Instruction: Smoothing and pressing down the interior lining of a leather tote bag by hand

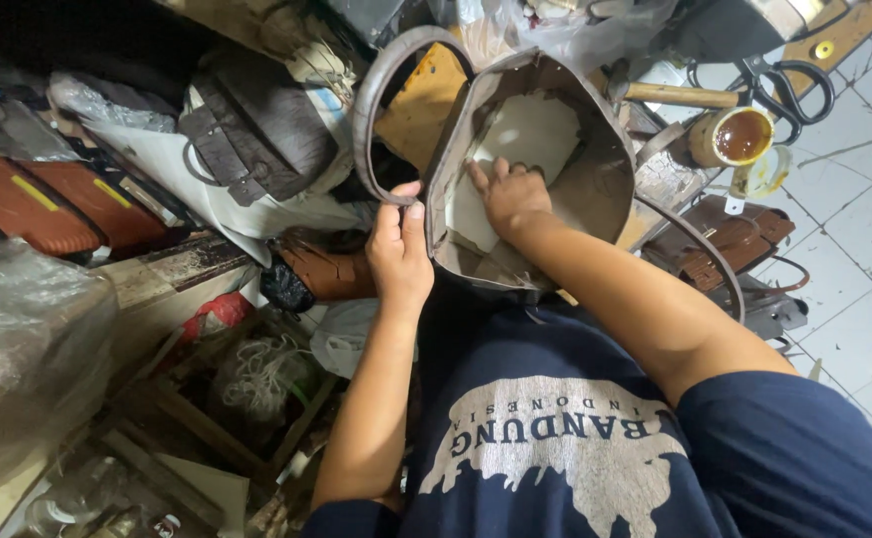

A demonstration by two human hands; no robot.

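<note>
Navy-shirted worker's left hand (399, 249) pinches the grey-brown handbag (595, 189) rim steady while the right hand (511, 196), fingers spread, should press the pale lining panel (530, 134) flat.

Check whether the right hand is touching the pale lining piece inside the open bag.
Touching. The head view shows the right hand inside the grey bag, fingers pressed flat on the pale lining piece.

L hand (399, 254) fingers pinched shut, thumb up, forearm straight; R hand (511, 195) flat, fingers spread, pressing down, arm extended.
</note>
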